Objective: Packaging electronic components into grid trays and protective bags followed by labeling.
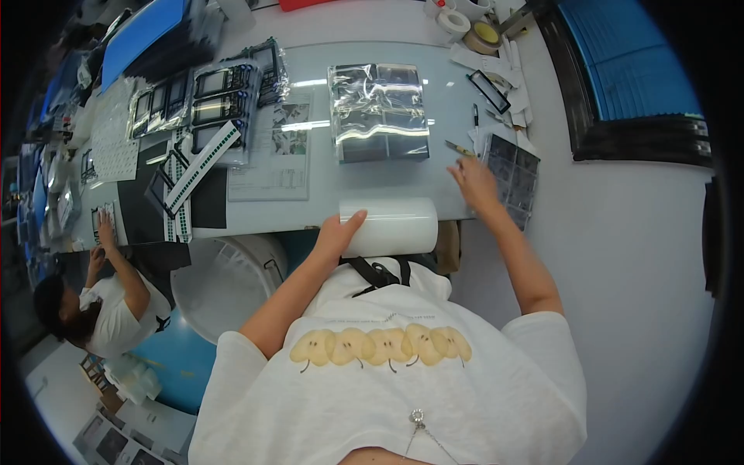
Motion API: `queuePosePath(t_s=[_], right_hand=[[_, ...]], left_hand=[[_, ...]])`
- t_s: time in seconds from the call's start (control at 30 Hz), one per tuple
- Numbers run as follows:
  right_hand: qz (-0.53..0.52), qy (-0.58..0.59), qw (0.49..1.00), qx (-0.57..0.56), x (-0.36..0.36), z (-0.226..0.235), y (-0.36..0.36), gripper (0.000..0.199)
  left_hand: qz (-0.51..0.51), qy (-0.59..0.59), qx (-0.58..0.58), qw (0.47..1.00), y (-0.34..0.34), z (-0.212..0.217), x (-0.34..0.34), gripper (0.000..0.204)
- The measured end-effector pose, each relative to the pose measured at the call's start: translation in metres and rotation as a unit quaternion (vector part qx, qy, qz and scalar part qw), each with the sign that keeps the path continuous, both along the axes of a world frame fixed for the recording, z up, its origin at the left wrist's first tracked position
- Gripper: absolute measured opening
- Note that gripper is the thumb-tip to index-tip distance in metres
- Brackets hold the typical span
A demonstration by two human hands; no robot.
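Assembly or packing workshop indicated: bagged black frames laid on left half of worktable, tape rolls kept by its far right corner, film roll held at its near edge, co-worker seen by its left end.

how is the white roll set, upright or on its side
On its side: the white roll runs left to right, left hand on its left end.

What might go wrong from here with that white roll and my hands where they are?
The white roll juts past the front edge of the table; if your left hand let go, it might drop. Your right hand is close to what looks like a small knife, so a fingertip might get nicked if the blade is exposed.
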State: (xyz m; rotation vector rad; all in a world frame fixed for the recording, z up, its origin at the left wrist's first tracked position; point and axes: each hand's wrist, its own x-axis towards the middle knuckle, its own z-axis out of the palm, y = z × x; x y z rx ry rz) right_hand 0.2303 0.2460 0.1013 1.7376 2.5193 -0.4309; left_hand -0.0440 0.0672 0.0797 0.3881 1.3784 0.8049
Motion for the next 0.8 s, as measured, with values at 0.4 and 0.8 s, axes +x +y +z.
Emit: queuePosePath(t_s=[0.4,0.8], right_hand=[[-0.035,0.014,0.992,0.118,0.019,-0.070,0.066,0.014],[0.237,0.329,0.914,-0.002,-0.115,0.011,-0.064,0.011]], left_hand=[[-0.011,-0.050,-0.033,0.998,0.006,0.007,0.002,0.056],[-0.006,-0.192,0.014,0.981,0.007,-0.007,-0.002,0.047]])
